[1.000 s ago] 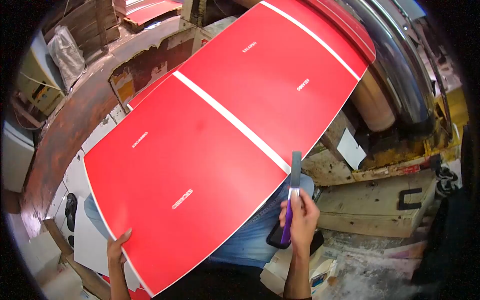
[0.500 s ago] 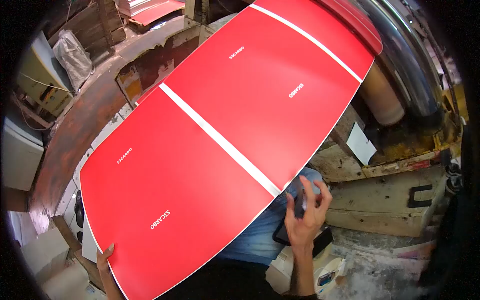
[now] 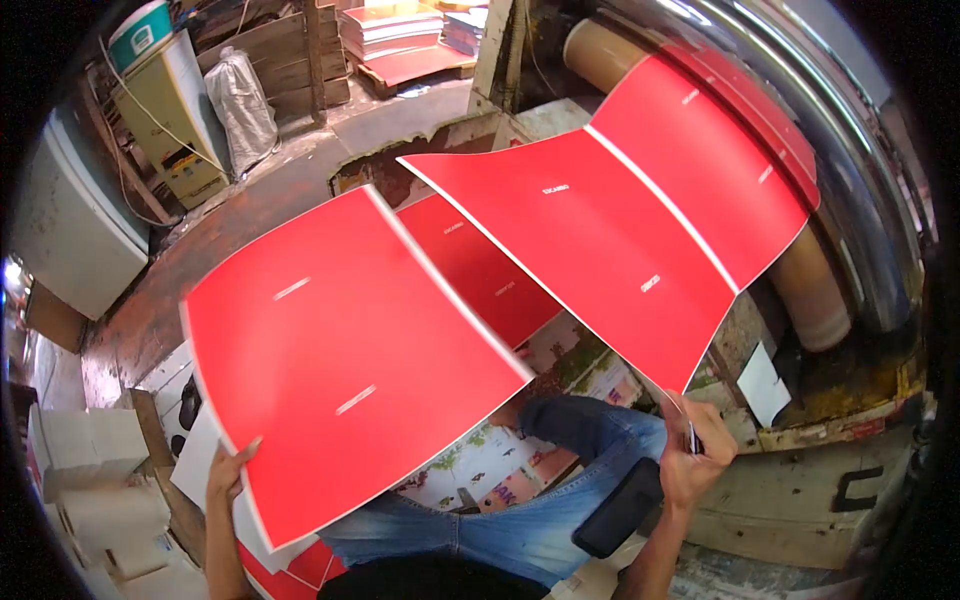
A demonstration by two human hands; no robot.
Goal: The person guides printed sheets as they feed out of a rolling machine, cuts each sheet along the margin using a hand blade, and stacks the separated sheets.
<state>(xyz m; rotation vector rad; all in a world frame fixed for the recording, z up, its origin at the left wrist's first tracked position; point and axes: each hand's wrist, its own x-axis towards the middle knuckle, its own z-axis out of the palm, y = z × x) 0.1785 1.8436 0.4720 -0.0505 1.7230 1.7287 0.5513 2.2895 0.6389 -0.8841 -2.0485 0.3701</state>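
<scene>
My left hand [image 3: 232, 470] grips the lower left edge of a separate red sheet [image 3: 340, 350] with white borders and small white print. My right hand [image 3: 695, 440] is closed at the near corner of a second red sheet [image 3: 600, 220], which runs up to the metal roller [image 3: 850, 170]. A cutter, mostly hidden, shows at the fingers of my right hand. Between the two sheets is a gap, with another red sheet [image 3: 480, 270] visible beneath. A black phone [image 3: 618, 508] rests on my jeans.
Stacked sheets [image 3: 395, 35] stand on a pallet at the back. A cardboard tube [image 3: 810, 290] lies below the roller. White paper [image 3: 764, 385] hangs beside a wooden board [image 3: 780, 500] at the right. White stacks [image 3: 90, 450] are at the lower left.
The continuous red sheet has parted at the white strip, and its near piece is apart from the rest. My right hand has moved right and closed on the remaining sheet's corner. The view has shifted.
</scene>
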